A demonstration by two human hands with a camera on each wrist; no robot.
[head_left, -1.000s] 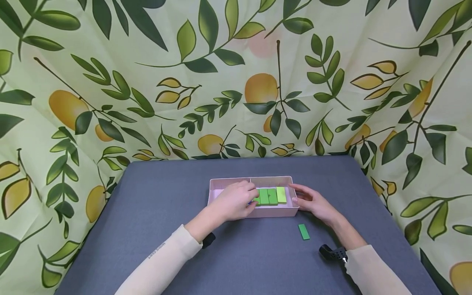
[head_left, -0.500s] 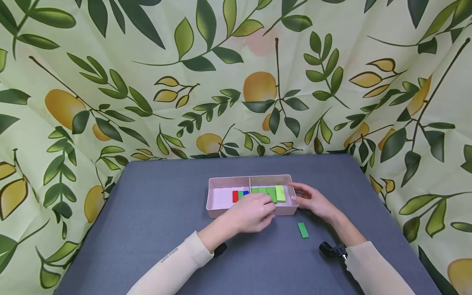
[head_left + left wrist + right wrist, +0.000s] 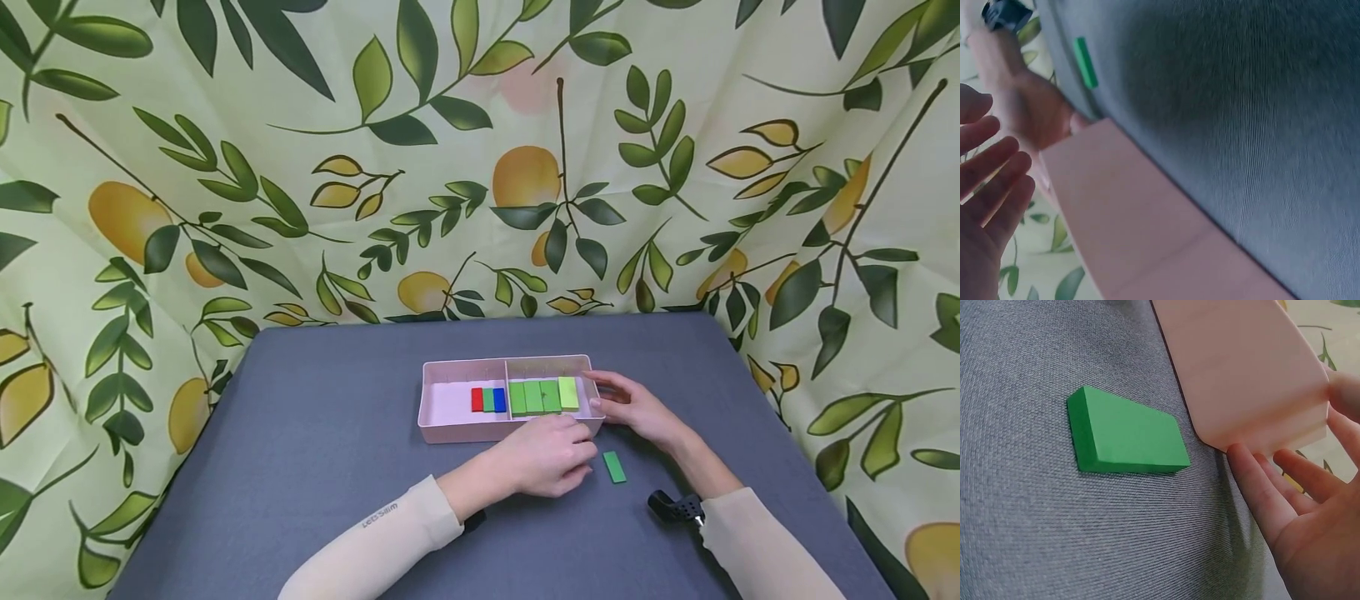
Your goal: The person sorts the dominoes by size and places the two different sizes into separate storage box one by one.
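Observation:
A pink box (image 3: 459,434) with a divider stands on the table. Its right compartment holds a row of several green blocks (image 3: 533,397), the lightest one (image 3: 568,394) at the right end. Left of the divider lie red (image 3: 477,400), green (image 3: 489,400) and blue (image 3: 499,400) blocks. My right hand (image 3: 637,408) holds the box's right end, thumb and fingers at the rim. In front of the box hovers my left hand (image 3: 551,457), fingers apart and holding nothing in the left wrist view. A loose flat green block (image 3: 1129,434) lies on the cloth near both hands.
Grey-blue cloth covers the table (image 3: 337,383). Behind and at both sides hangs a leaf-patterned fabric (image 3: 450,167). A black wrist strap (image 3: 678,507) sits on my right wrist.
My left hand has come out of the box, moving right and towards me to near the loose green block. That uncovers the block rows. The right hand stays at the box end.

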